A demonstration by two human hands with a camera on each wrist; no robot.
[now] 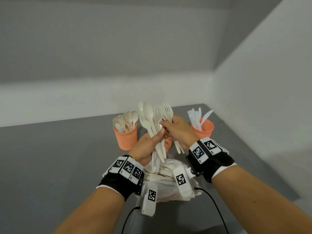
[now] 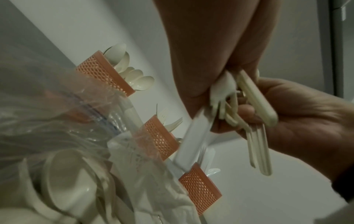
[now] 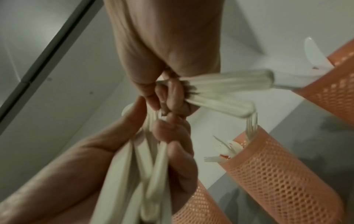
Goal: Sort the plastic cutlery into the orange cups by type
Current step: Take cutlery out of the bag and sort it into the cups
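While both hands meet above the grey table [image 1: 67,157], the left hand [image 1: 145,147] curls its fingers round a mixed bundle of cream cutlery [image 1: 152,122], spoons and forks fanned upward, handles sticking out below the palm. The right hand [image 1: 179,130], just at 3 o'clock of the left and touching it, closes its fingers round a few forks [image 1: 167,110], whose handles jut out under the fist. From the hands, a spoon cup [image 1: 125,138] stands at 9 o'clock, orange mesh plastic, packed with smooth oval cream spoons. A knife cup [image 1: 205,129] stands at 3 o'clock, the same perforated orange, holding whiter knives. Between them a third orange cup [image 2: 161,139] with fork tines showing is almost wholly hidden behind the hands in the head view. At 6 o'clock, under the wrists, lies a crinkled clear plastic bag [image 2: 57,106] with more cream cutlery inside. Black wrist straps [image 1: 217,159] carry white tags with black square markers.
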